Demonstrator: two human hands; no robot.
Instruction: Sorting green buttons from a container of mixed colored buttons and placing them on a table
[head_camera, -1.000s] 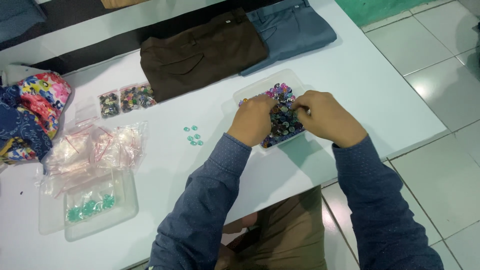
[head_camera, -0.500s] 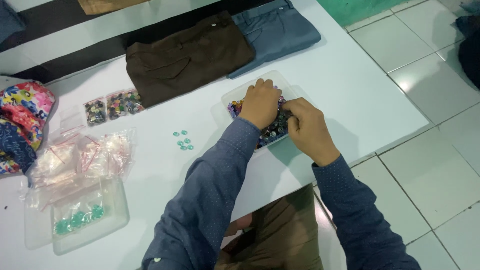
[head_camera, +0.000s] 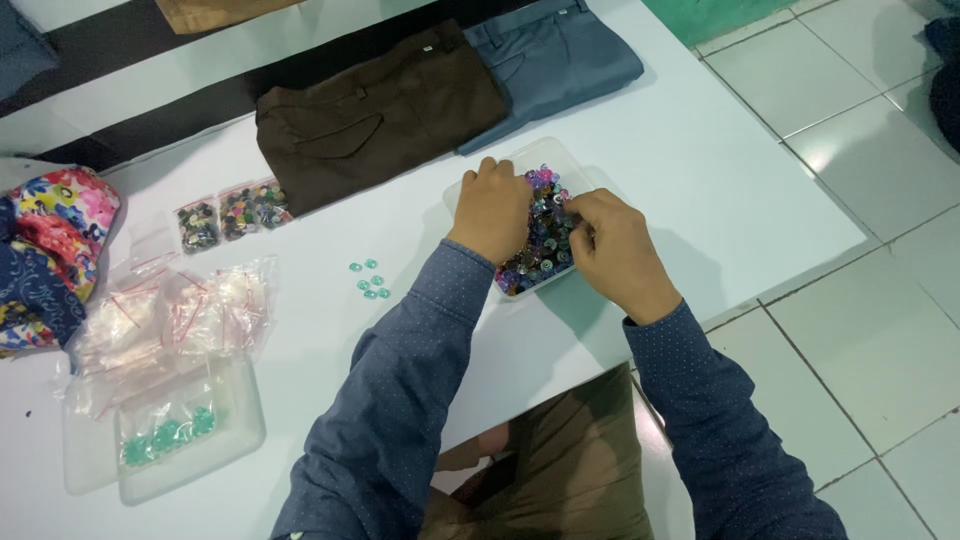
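White table (head_camera: 700, 170): left hand (head_camera: 492, 208) curled over the clear tray (head_camera: 572, 160), steadying it; right hand (head_camera: 612, 245) pinching buttons (head_camera: 545, 235); picked green buttons (head_camera: 369, 279) sit apart.

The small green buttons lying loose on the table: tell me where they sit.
In the head view, the green buttons lie on the white table, left of the left hand, right of the plastic bags.

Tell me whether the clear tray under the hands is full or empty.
Full. The clear plastic tray holds a heap of mixed-colour buttons showing between the left hand and right hand, both resting on it.
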